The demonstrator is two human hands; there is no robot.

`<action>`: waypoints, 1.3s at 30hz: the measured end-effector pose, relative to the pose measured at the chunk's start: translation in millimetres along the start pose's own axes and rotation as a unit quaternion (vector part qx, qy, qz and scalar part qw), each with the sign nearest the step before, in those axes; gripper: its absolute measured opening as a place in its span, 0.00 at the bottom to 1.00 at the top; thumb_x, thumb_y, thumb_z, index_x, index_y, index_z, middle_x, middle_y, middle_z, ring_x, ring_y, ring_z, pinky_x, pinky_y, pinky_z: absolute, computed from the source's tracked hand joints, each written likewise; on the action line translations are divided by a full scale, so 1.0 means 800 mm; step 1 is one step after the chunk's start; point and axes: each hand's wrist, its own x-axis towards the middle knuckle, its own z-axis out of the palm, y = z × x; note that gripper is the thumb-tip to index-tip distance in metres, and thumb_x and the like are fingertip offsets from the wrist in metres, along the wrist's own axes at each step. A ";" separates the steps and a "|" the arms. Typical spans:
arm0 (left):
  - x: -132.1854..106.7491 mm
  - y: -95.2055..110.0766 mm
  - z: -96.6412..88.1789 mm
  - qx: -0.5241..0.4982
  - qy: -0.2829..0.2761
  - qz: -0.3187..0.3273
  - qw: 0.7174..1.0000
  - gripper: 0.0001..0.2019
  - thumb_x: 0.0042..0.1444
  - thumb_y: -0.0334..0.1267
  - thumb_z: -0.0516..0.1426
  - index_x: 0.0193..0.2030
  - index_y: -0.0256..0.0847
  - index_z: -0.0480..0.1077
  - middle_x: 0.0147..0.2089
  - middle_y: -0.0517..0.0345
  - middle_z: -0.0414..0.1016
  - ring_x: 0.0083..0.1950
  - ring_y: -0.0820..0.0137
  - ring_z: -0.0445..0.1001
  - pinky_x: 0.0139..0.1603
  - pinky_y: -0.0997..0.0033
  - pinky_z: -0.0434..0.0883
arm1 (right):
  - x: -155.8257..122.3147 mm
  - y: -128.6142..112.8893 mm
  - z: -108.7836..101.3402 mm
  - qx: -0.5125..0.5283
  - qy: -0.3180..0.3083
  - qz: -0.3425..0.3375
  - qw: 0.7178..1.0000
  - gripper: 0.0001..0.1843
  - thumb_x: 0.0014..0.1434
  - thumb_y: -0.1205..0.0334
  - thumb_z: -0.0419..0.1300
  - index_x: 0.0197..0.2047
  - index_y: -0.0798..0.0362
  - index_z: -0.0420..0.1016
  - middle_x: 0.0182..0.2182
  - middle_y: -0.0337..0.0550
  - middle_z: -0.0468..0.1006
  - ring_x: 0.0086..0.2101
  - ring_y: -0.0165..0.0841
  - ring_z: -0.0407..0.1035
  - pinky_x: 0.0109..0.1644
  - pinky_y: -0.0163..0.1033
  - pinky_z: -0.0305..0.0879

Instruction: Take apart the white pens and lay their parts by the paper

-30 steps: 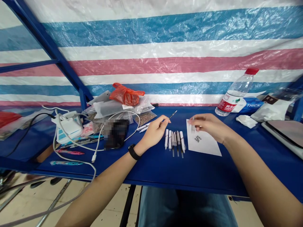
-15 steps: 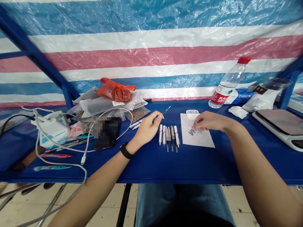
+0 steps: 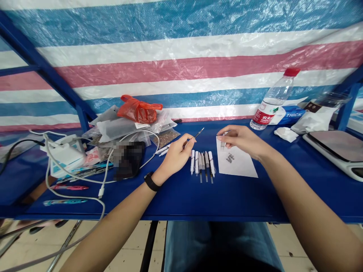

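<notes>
My left hand (image 3: 176, 155) pinches a thin metal tool (image 3: 195, 135) whose tip points up and to the right, just left of a row of several small white and grey pen-like pieces (image 3: 202, 161) lying on the blue table (image 3: 176, 196). My right hand (image 3: 241, 139) hovers over the top edge of a white sheet of paper (image 3: 239, 166) and pinches a small whitish piece (image 3: 222, 143) between its fingertips. A little heap of small dark parts (image 3: 230, 158) lies on the paper below that hand.
A water bottle with a red cap (image 3: 272, 99) stands at the back right, beside a blue packet (image 3: 289, 114) and a grey tray (image 3: 337, 149). At the left lie plastic bags with an orange bag (image 3: 138, 108), a blurred dark object (image 3: 129, 158), white cables (image 3: 93, 189) and pens (image 3: 66, 187).
My right hand rose from the dark parts on the paper toward the paper's top edge, now pinching a small whitish piece. The left hand stayed put with the tool.
</notes>
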 end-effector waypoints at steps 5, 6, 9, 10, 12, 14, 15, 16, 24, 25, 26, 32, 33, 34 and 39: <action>0.002 -0.001 -0.001 -0.046 -0.012 -0.005 0.999 0.13 0.70 0.47 0.49 0.44 0.40 0.65 0.25 0.68 0.69 0.19 0.79 0.64 0.26 0.77 0.62 | -0.007 -0.006 0.027 -0.076 -0.105 0.007 0.991 0.24 0.44 0.42 0.76 0.32 0.52 0.76 0.21 0.39 0.74 0.21 0.30 0.64 0.24 0.37 0.57; 0.002 -0.001 -0.001 -0.053 -0.014 -0.005 0.998 0.12 0.70 0.47 0.49 0.44 0.40 0.65 0.26 0.68 0.70 0.19 0.79 0.65 0.25 0.77 0.63 | -0.007 -0.006 0.028 -0.097 -0.125 0.006 0.987 0.24 0.44 0.42 0.75 0.31 0.52 0.75 0.20 0.38 0.73 0.20 0.29 0.63 0.23 0.36 0.56; 0.002 -0.001 -0.001 -0.059 -0.018 -0.001 0.998 0.12 0.70 0.47 0.49 0.44 0.41 0.64 0.26 0.68 0.70 0.18 0.79 0.65 0.24 0.78 0.62 | -0.007 -0.002 0.026 -0.125 -0.159 0.000 0.979 0.23 0.45 0.43 0.75 0.31 0.52 0.76 0.18 0.37 0.72 0.19 0.29 0.62 0.23 0.36 0.54; 0.002 -0.001 -0.001 -0.057 -0.019 0.001 0.998 0.12 0.70 0.47 0.49 0.44 0.41 0.64 0.26 0.68 0.70 0.18 0.80 0.65 0.24 0.78 0.62 | -0.007 0.000 0.025 -0.126 -0.162 0.003 0.979 0.23 0.45 0.42 0.75 0.31 0.51 0.76 0.18 0.37 0.73 0.19 0.29 0.62 0.23 0.36 0.55; 0.002 -0.002 -0.001 -0.051 -0.020 0.003 0.999 0.12 0.70 0.47 0.50 0.44 0.41 0.64 0.26 0.67 0.71 0.19 0.80 0.65 0.25 0.78 0.62 | -0.006 0.002 0.022 -0.127 -0.160 0.015 0.979 0.24 0.47 0.41 0.74 0.32 0.51 0.76 0.20 0.39 0.75 0.19 0.29 0.62 0.23 0.37 0.55; 0.002 -0.003 -0.001 -0.044 -0.022 0.007 0.999 0.12 0.70 0.48 0.50 0.44 0.41 0.64 0.26 0.68 0.71 0.19 0.79 0.65 0.25 0.77 0.63 | -0.006 0.003 0.019 -0.129 -0.140 0.024 0.981 0.25 0.49 0.38 0.73 0.34 0.51 0.77 0.21 0.41 0.77 0.18 0.28 0.62 0.22 0.37 0.55; 0.001 -0.003 -0.001 -0.039 -0.023 0.011 0.999 0.12 0.70 0.47 0.50 0.44 0.41 0.64 0.26 0.68 0.71 0.19 0.79 0.65 0.26 0.77 0.63 | -0.006 0.002 0.018 -0.126 -0.120 0.023 0.985 0.25 0.50 0.37 0.72 0.36 0.52 0.78 0.22 0.41 0.77 0.18 0.28 0.62 0.22 0.37 0.54; 0.000 -0.003 -0.001 -0.032 -0.023 0.016 0.999 0.12 0.70 0.47 0.50 0.44 0.41 0.64 0.26 0.67 0.71 0.20 0.79 0.66 0.27 0.77 0.63 | -0.005 0.001 0.018 -0.113 -0.098 0.016 0.989 0.26 0.51 0.36 0.71 0.37 0.52 0.78 0.23 0.42 0.78 0.19 0.28 0.62 0.23 0.37 0.54; -0.008 0.009 0.004 0.011 -0.055 0.085 0.995 0.14 0.69 0.48 0.51 0.43 0.39 0.68 0.24 0.66 0.72 0.23 0.78 0.64 0.29 0.77 0.59 | -0.007 -0.009 0.056 0.164 -0.062 -0.062 0.983 0.25 0.41 0.41 0.78 0.31 0.53 0.79 0.29 0.41 0.78 0.28 0.29 0.69 0.34 0.38 0.68; -0.008 0.010 0.004 0.011 -0.055 0.088 0.995 0.14 0.69 0.49 0.51 0.42 0.39 0.68 0.24 0.66 0.72 0.23 0.78 0.64 0.29 0.77 0.59 | -0.008 -0.010 0.060 0.181 -0.057 -0.062 0.980 0.25 0.40 0.42 0.78 0.30 0.53 0.79 0.29 0.41 0.79 0.29 0.29 0.70 0.36 0.38 0.69; -0.009 0.010 0.004 0.011 -0.054 0.090 0.994 0.15 0.69 0.49 0.51 0.41 0.39 0.68 0.24 0.66 0.71 0.23 0.78 0.64 0.29 0.77 0.59 | -0.008 -0.010 0.062 0.195 -0.052 -0.061 0.978 0.25 0.40 0.43 0.79 0.30 0.53 0.79 0.30 0.41 0.79 0.30 0.29 0.70 0.37 0.38 0.70; -0.010 0.012 0.004 0.000 -0.060 0.098 0.993 0.14 0.69 0.49 0.52 0.43 0.39 0.68 0.23 0.67 0.72 0.21 0.79 0.64 0.28 0.78 0.59 | -0.009 -0.012 0.058 0.231 -0.044 -0.075 0.969 0.25 0.40 0.41 0.78 0.28 0.53 0.81 0.30 0.41 0.79 0.30 0.28 0.72 0.37 0.37 0.72; -0.011 0.012 0.004 -0.004 -0.061 0.095 0.994 0.14 0.68 0.49 0.53 0.42 0.39 0.68 0.23 0.66 0.72 0.21 0.79 0.64 0.28 0.78 0.59 | -0.008 -0.013 0.057 0.237 -0.034 -0.079 0.968 0.24 0.40 0.41 0.79 0.28 0.52 0.82 0.30 0.40 0.79 0.30 0.28 0.72 0.37 0.37 0.72; -0.011 0.014 0.006 -0.013 -0.064 0.091 0.994 0.15 0.68 0.50 0.53 0.42 0.39 0.68 0.23 0.66 0.73 0.21 0.78 0.64 0.28 0.78 0.59 | -0.008 -0.014 0.057 0.242 -0.026 -0.081 0.967 0.23 0.39 0.43 0.79 0.29 0.52 0.82 0.29 0.40 0.79 0.30 0.28 0.72 0.37 0.37 0.72; -0.005 0.034 0.022 -0.066 -0.067 0.055 0.994 0.14 0.67 0.48 0.56 0.43 0.38 0.71 0.24 0.64 0.74 0.23 0.77 0.67 0.29 0.78 0.61 | -0.005 -0.020 0.051 0.267 0.014 -0.070 0.961 0.19 0.37 0.52 0.80 0.28 0.53 0.81 0.25 0.38 0.77 0.27 0.28 0.71 0.34 0.36 0.71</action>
